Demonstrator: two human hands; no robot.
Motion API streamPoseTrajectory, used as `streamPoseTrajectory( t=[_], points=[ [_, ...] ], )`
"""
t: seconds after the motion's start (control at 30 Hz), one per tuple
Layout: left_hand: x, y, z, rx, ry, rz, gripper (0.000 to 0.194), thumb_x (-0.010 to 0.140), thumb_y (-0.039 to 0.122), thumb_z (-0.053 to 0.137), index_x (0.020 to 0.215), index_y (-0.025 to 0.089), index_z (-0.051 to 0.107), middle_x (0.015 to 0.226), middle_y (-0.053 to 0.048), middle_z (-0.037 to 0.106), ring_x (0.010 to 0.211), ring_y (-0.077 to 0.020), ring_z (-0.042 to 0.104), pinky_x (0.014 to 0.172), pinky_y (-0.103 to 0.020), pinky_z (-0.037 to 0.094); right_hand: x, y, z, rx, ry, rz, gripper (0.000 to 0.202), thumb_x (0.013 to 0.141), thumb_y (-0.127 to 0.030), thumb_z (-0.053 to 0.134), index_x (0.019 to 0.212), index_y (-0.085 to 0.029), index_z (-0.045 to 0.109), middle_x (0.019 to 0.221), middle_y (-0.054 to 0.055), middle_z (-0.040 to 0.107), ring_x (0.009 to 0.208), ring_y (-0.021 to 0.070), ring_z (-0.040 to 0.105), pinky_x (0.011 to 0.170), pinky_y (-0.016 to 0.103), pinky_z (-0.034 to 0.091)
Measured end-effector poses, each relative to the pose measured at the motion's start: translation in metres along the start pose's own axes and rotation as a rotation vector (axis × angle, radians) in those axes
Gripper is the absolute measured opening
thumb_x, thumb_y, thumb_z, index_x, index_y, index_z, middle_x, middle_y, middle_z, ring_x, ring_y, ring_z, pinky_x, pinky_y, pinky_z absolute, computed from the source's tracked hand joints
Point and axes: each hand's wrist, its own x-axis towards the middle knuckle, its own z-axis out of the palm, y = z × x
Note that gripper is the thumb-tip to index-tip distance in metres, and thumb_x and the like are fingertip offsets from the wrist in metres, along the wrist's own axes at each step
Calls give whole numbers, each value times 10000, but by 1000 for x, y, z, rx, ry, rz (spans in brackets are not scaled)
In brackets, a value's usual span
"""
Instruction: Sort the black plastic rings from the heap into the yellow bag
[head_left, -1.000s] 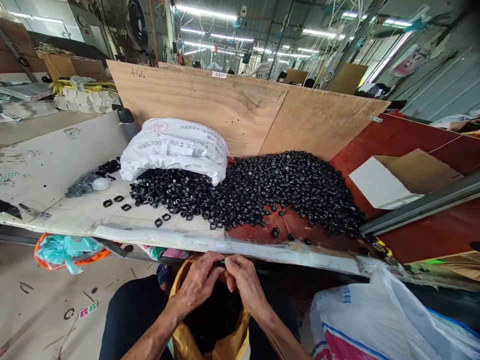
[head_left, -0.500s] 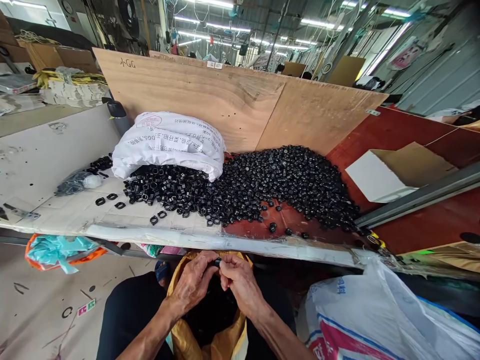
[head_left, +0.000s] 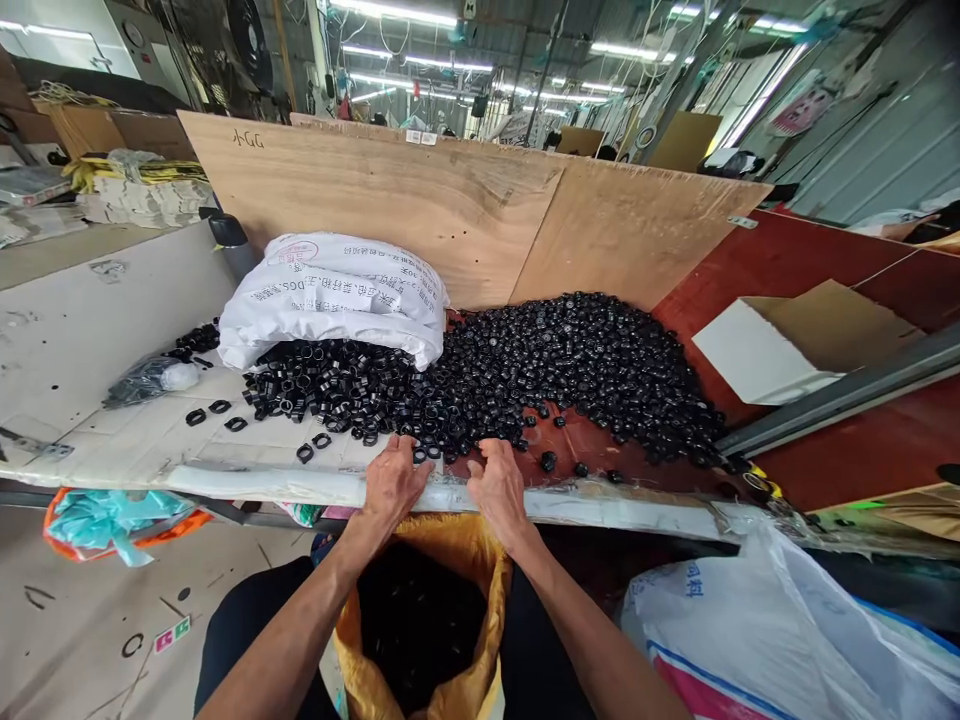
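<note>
My left hand (head_left: 393,482) reaches over the padded table edge, its fingertips at the front of a heap of black plastic rings (head_left: 341,375). Thumb and fingers are apart, and I see nothing held in them. My right hand (head_left: 500,490) is beside it, also open, fingers touching or just short of the front of a pile of small black round caps (head_left: 592,350). Below both forearms a yellow sack (head_left: 495,590) stands open between the knees, with dark pieces inside that I cannot make out clearly.
A white printed sack (head_left: 337,290) lies on the rings, against a plywood board (head_left: 375,180). An open carton (head_left: 795,340) and a metal bar (head_left: 840,405) are at the right. A white plastic bag (head_left: 720,610) stands below right; an orange-rimmed bag (head_left: 112,520) hangs below left.
Both hands have moved up and forward from above the yellow sack to the heaps. They were together around a small black piece; now they are apart and that piece is gone from them.
</note>
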Motion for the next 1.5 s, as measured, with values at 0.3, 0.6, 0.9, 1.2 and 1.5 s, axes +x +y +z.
streamPoseTrajectory(
  t=[0.3, 0.6, 0.9, 1.2, 1.5],
  points=[
    [-13, -13, 6, -302, 125, 201, 228, 881, 200, 672, 1101, 205, 616, 971, -50, 730, 825, -213, 720, 805, -335, 568, 0, -1, 10, -9, -63, -161, 192, 917, -195, 640, 1108, -211, 656, 1059, 86, 652, 861, 234, 648, 718, 310, 494],
    [-13, -18, -2, -627, 17, 247, 243, 890, 181, 674, 1128, 226, 659, 1016, -23, 705, 780, -147, 701, 771, -297, 596, -3, -3, -3, 384, -81, -164, 174, 866, -193, 593, 1008, -203, 692, 951, 62, 664, 734, 191, 607, 694, 314, 503],
    [-12, -23, -3, -813, -29, 186, 232, 903, 236, 693, 1133, 241, 726, 1117, -62, 689, 949, -191, 708, 836, -331, 625, -6, -33, -6, 1111, -237, 343, 273, 763, -421, 798, 888, -221, 660, 805, 16, 725, 713, 218, 737, 743, 359, 595],
    [-14, -17, -14, -1113, -187, -10, 259, 863, 369, 769, 1024, 183, 687, 910, -37, 720, 819, -167, 696, 789, -293, 582, -16, -40, 6, 1007, -236, 203, 279, 814, -366, 752, 1048, -213, 739, 957, 61, 791, 862, 234, 757, 818, 363, 616],
    [-15, -17, -15, -1119, -186, 49, 275, 896, 392, 755, 1075, 190, 700, 952, -41, 719, 864, -177, 691, 827, -306, 576, -20, -39, 7, 764, -173, 25, 208, 927, -383, 663, 1001, -202, 733, 907, 58, 752, 763, 194, 700, 712, 291, 570]
  ],
)
